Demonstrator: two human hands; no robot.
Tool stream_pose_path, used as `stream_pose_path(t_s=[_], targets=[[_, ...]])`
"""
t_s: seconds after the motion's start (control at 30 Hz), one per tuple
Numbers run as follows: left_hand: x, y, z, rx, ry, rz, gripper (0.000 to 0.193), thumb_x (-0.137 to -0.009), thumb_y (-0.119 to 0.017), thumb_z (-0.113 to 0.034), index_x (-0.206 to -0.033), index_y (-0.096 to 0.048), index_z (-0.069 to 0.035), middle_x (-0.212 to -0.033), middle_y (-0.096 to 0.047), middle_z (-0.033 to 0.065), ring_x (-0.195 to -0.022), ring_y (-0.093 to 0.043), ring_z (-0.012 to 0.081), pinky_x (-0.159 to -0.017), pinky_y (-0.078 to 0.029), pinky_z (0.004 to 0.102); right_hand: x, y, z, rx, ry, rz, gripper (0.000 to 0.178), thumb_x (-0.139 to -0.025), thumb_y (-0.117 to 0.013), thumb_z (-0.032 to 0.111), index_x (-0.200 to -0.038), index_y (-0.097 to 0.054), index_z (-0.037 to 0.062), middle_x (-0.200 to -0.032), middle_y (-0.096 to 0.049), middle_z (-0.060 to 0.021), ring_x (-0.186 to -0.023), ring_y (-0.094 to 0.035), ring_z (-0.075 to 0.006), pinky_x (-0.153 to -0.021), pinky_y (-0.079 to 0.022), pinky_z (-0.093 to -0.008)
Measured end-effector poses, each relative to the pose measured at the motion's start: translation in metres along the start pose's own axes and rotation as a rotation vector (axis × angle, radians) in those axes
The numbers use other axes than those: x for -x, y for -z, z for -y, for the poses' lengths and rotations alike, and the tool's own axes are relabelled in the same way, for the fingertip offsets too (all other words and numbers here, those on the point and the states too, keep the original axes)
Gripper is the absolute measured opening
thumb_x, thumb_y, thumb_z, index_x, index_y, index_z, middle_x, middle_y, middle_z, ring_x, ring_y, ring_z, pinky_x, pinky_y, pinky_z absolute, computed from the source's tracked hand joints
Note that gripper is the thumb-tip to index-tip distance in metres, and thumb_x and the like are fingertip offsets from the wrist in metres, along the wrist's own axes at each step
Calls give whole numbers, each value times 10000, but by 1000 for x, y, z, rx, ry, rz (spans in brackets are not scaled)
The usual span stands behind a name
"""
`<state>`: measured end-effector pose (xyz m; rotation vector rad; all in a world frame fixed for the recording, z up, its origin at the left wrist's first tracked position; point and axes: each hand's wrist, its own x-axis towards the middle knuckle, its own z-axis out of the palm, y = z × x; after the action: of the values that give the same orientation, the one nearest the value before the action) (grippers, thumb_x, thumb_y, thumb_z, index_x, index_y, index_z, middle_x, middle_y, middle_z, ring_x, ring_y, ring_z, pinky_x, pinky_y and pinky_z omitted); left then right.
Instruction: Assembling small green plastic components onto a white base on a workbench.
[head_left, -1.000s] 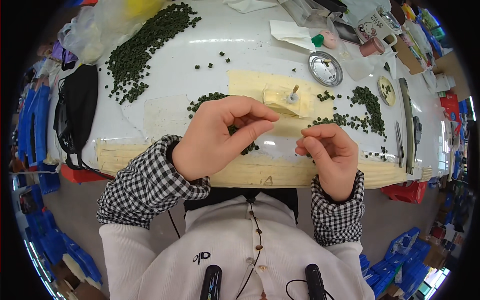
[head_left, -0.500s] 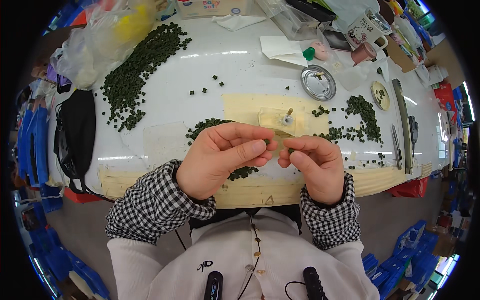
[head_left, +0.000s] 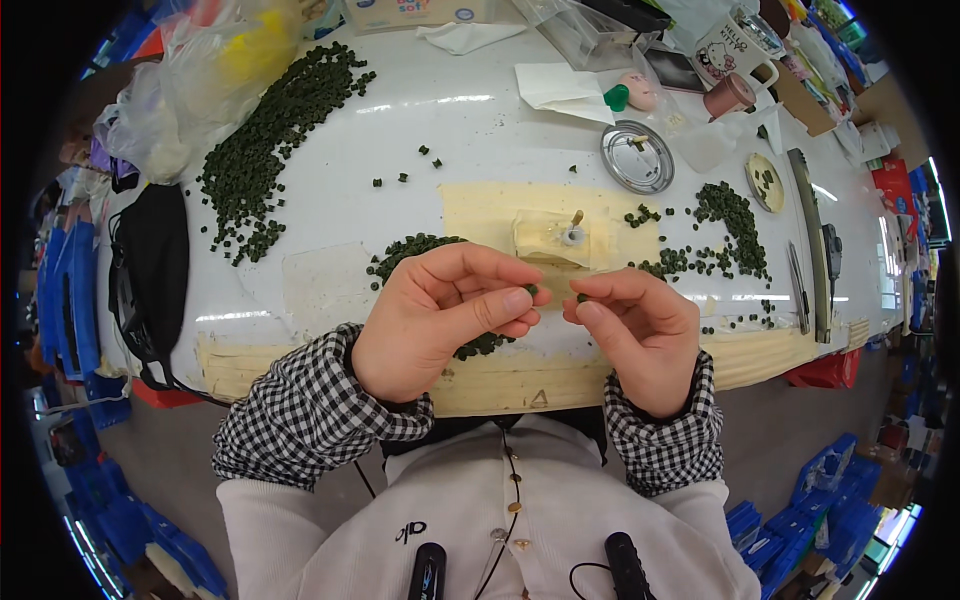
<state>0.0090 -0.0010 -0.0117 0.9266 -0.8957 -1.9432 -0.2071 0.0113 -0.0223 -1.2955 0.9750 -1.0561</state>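
Over the table's front part, my left hand (head_left: 432,318) pinches a small dark green piece (head_left: 531,289) between thumb and forefinger. Facing it across a narrow gap, my right hand (head_left: 645,335) pinches another small dark green piece (head_left: 583,297) in its fingertips. Both pieces are mostly covered by the fingers. Just beyond the hands, a yellow-taped block (head_left: 545,238) with a small upright peg stands on a yellow sheet (head_left: 475,205). A pile of the same dark green pieces (head_left: 420,244) lies partly hidden behind my left hand.
A large heap of green pieces (head_left: 262,150) spreads at the far left, beside plastic bags (head_left: 225,75) and a black cloth item (head_left: 152,270). At right lie more pieces (head_left: 730,215), a round metal lid (head_left: 637,157), a small dish (head_left: 765,180), tweezers (head_left: 797,285) and a long bar (head_left: 808,240).
My right hand has shifted slightly to the right and turned a little, still pinching its green piece. My left hand has hardly moved. The whole view has shifted slightly.
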Motion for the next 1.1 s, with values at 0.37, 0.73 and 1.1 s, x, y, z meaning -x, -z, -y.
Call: stream_pose_path(t_s=[0.37, 0.73, 1.1], targets=[[3, -1, 0, -93, -56, 24, 155, -875, -615, 40, -1028, -604, 19, -957, -682, 139, -856, -669, 160, -768, -557, 274, 0, -6, 1, -182, -17, 0, 194, -838, -647, -67, -1032, -630, -60, -976, -677, -121, -919, -666, -167, -839, -527, -279], [4, -2, 0, -142, -103, -9, 147, -878, -608, 44, -1024, -609, 26, -956, -685, 133, -869, -666, 150, -785, -556, 272, -1, -5, -4, -373, -13, 25, 213, -864, -613, -72, -1076, -604, -58, -987, -676, -127, -925, -670, -173, -847, -534, -281], [6, -3, 4, -164, -183, 17, 177, -858, -616, 79, -1031, -617, 38, -978, -678, 128, -888, -660, 158, -797, -549, 271, -1, -9, 0, -336, -72, 25, 146, -910, -602, 17, -1037, -623, -51, -964, -676, -100, -876, -654, -131, -812, -535, -260]])
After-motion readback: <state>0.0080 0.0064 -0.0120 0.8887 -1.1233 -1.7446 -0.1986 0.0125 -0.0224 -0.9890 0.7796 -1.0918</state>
